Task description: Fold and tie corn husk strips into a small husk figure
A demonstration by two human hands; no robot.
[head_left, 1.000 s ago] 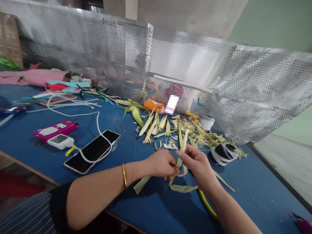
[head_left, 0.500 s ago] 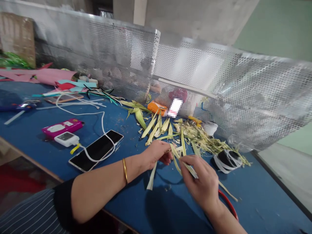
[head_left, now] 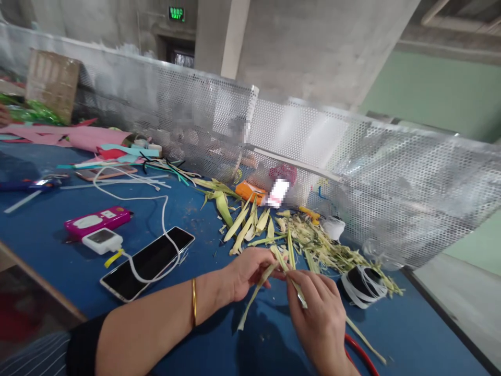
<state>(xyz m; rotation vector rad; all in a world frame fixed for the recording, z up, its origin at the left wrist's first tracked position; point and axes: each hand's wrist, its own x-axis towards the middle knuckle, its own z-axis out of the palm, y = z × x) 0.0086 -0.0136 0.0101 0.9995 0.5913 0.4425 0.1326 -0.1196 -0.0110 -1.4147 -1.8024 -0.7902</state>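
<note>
My left hand point(head_left: 250, 271), a gold bangle at its wrist, is closed on a pale corn husk strip point(head_left: 253, 304) that dangles toward the tabletop. My right hand point(head_left: 318, 308) pinches husk strips too, close beside the left; a pale end pokes out below its fingers. Short husk pieces cross between the two hands, and the fingertips partly hide them. Beyond the hands lie wider corn husks point(head_left: 238, 223) and a heap of shredded husk point(head_left: 324, 243). A single thin strip point(head_left: 366, 339) rests on the table to the right of my right hand.
Left on the blue table point(head_left: 211, 334) are a phone point(head_left: 144, 267), a white cable, a white device point(head_left: 102, 240) and a magenta one point(head_left: 97, 221). A cord-wound black spool point(head_left: 362, 287) and red curved thing point(head_left: 360, 352) sit right. Perforated metal point(head_left: 313, 130) stands behind.
My view has tilted up, so the table sits lower in frame. The hands have drawn closer together, and the dangling strip now falls in front of my left fingers. Both hands keep hold.
</note>
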